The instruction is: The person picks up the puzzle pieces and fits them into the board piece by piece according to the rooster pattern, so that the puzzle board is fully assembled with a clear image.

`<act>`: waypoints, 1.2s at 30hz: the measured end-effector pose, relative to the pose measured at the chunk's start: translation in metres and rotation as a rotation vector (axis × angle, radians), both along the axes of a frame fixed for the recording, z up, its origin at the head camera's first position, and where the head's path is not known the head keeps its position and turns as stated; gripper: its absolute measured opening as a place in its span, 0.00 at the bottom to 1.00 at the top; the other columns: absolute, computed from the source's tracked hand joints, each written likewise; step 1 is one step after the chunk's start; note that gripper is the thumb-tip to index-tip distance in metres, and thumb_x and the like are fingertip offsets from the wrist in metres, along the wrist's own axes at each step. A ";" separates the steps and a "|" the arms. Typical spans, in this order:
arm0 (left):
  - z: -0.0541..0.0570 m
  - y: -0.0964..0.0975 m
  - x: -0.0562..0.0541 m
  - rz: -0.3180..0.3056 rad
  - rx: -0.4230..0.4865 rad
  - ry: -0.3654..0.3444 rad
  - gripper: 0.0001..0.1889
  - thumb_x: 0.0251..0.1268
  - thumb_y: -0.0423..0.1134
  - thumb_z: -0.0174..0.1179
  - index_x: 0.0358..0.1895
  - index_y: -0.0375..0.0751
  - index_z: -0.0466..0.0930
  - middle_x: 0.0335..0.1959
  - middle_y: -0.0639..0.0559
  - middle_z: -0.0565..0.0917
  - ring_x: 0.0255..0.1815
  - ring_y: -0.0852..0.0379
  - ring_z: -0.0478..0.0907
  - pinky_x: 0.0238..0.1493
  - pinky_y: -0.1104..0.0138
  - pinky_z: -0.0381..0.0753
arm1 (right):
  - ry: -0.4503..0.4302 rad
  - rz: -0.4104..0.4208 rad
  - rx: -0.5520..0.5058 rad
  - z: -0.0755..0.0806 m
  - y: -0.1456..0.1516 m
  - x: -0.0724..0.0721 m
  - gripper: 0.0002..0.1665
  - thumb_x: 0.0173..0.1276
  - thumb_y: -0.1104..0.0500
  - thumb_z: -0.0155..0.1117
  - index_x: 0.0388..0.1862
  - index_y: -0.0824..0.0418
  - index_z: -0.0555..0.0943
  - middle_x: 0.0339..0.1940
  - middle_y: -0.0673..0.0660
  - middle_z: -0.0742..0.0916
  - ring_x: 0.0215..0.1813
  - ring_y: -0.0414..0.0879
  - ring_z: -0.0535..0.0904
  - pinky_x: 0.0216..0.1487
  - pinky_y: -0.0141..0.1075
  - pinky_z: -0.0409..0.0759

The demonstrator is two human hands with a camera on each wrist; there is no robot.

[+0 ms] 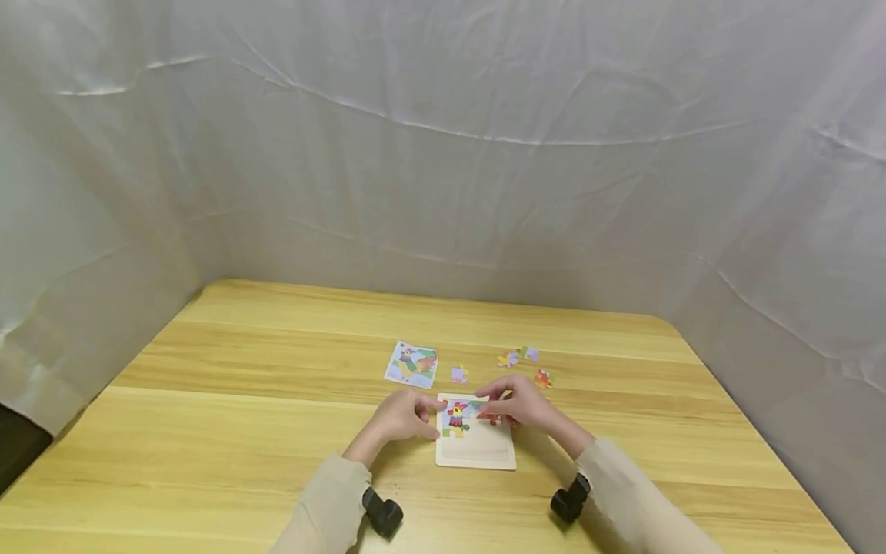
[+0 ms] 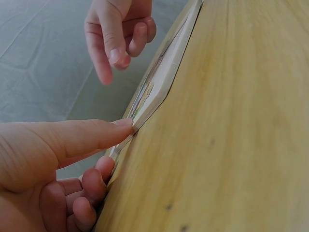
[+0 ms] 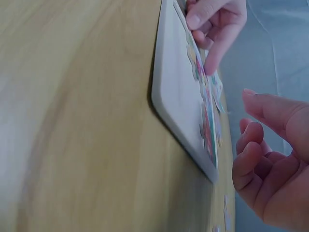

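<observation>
A pale wooden puzzle tray (image 1: 477, 462) lies on the table between both hands. In its upper left sit joined pieces with a colourful rooster head (image 1: 456, 415); another piece with red on it (image 1: 490, 419) lies at the upper right, partly covered by the right hand. My left hand (image 1: 404, 415) touches the tray's left side, with its thumb (image 2: 104, 135) straight at the edge and the index finger near the rooster piece. My right hand (image 1: 522, 402) hovers over the tray's upper right, thumb and index finger apart, nothing visible between them.
A printed picture card (image 1: 411, 365) lies behind the tray to the left. Loose puzzle pieces are scattered further back: a lilac one (image 1: 460, 375), a yellow and purple one (image 1: 508, 359), a green and lilac one (image 1: 530, 354) and an orange one (image 1: 543, 378). Grey cloth (image 1: 443, 192) hangs around the table.
</observation>
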State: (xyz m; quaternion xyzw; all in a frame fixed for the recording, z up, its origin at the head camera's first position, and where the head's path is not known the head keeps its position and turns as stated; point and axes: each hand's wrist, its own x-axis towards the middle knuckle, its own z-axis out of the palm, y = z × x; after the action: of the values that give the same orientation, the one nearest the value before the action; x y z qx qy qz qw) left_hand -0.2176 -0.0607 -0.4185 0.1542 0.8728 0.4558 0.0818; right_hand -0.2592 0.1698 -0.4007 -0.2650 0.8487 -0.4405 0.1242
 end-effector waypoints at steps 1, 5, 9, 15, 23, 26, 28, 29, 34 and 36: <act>0.000 0.000 0.000 -0.001 0.001 0.001 0.20 0.42 0.31 0.68 0.45 0.36 0.81 0.13 0.56 0.67 0.14 0.63 0.58 0.17 0.72 0.56 | -0.002 -0.002 -0.001 0.000 0.003 0.000 0.14 0.57 0.66 0.63 0.42 0.72 0.80 0.20 0.53 0.77 0.12 0.41 0.63 0.12 0.29 0.62; 0.000 0.000 0.001 -0.002 0.001 0.004 0.20 0.42 0.30 0.68 0.45 0.36 0.81 0.13 0.57 0.67 0.15 0.63 0.58 0.17 0.72 0.57 | -0.030 0.001 -0.017 -0.001 0.015 -0.002 0.14 0.58 0.67 0.62 0.43 0.74 0.79 0.21 0.56 0.77 0.12 0.42 0.63 0.12 0.29 0.62; 0.001 0.000 0.001 0.001 0.004 0.004 0.20 0.41 0.30 0.68 0.45 0.36 0.81 0.14 0.56 0.67 0.16 0.63 0.59 0.19 0.72 0.58 | -0.032 -0.007 -0.034 -0.002 0.028 -0.004 0.15 0.57 0.68 0.62 0.43 0.76 0.78 0.21 0.59 0.78 0.13 0.42 0.64 0.12 0.29 0.62; 0.000 -0.001 0.000 0.001 0.017 0.011 0.20 0.41 0.30 0.68 0.45 0.36 0.81 0.14 0.56 0.67 0.16 0.62 0.59 0.18 0.71 0.58 | -0.044 -0.062 -0.044 -0.005 0.050 -0.009 0.17 0.56 0.68 0.63 0.44 0.76 0.77 0.26 0.55 0.78 0.13 0.39 0.66 0.13 0.28 0.62; -0.001 -0.001 0.000 -0.007 0.029 0.015 0.20 0.41 0.29 0.68 0.45 0.35 0.81 0.14 0.56 0.67 0.16 0.62 0.59 0.18 0.71 0.57 | -0.011 -0.131 0.002 -0.004 0.074 -0.020 0.19 0.54 0.68 0.64 0.45 0.75 0.77 0.30 0.58 0.79 0.14 0.40 0.67 0.13 0.28 0.63; 0.000 -0.001 0.000 -0.005 0.017 0.019 0.20 0.41 0.29 0.68 0.45 0.35 0.81 0.14 0.56 0.67 0.16 0.62 0.59 0.18 0.72 0.58 | -0.002 -0.123 0.025 -0.004 0.081 -0.024 0.19 0.54 0.68 0.64 0.46 0.75 0.77 0.34 0.62 0.80 0.14 0.40 0.67 0.13 0.29 0.65; 0.000 -0.001 0.000 -0.004 0.011 0.021 0.20 0.41 0.29 0.68 0.45 0.35 0.81 0.14 0.56 0.68 0.16 0.62 0.60 0.19 0.72 0.58 | -0.003 -0.101 0.037 -0.004 0.085 -0.026 0.21 0.54 0.67 0.65 0.47 0.75 0.76 0.36 0.64 0.80 0.15 0.40 0.66 0.14 0.30 0.65; 0.000 -0.001 0.000 -0.004 0.009 0.022 0.20 0.41 0.29 0.68 0.45 0.36 0.81 0.14 0.56 0.68 0.16 0.63 0.60 0.19 0.72 0.58 | -0.005 -0.082 0.044 -0.005 0.087 -0.027 0.21 0.54 0.67 0.64 0.48 0.75 0.76 0.37 0.65 0.80 0.15 0.40 0.66 0.14 0.30 0.65; -0.001 -0.001 -0.001 -0.004 0.007 0.024 0.20 0.41 0.29 0.68 0.45 0.35 0.81 0.14 0.56 0.67 0.16 0.63 0.59 0.18 0.72 0.57 | -0.027 -0.008 0.093 -0.005 0.096 -0.033 0.26 0.53 0.64 0.67 0.51 0.73 0.74 0.39 0.66 0.79 0.15 0.39 0.65 0.14 0.31 0.66; -0.001 -0.001 -0.001 -0.004 0.009 0.025 0.20 0.41 0.29 0.68 0.45 0.35 0.81 0.14 0.56 0.67 0.16 0.63 0.59 0.18 0.72 0.57 | -0.043 0.019 0.114 -0.005 0.099 -0.035 0.28 0.53 0.63 0.67 0.53 0.71 0.74 0.42 0.67 0.79 0.16 0.39 0.64 0.14 0.31 0.66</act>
State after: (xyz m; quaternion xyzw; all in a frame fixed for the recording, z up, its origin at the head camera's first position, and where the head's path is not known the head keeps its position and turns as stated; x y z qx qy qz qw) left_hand -0.2187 -0.0613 -0.4200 0.1620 0.8715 0.4574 0.0712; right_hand -0.2944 0.2684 -0.4056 -0.2559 0.8671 -0.3958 0.1613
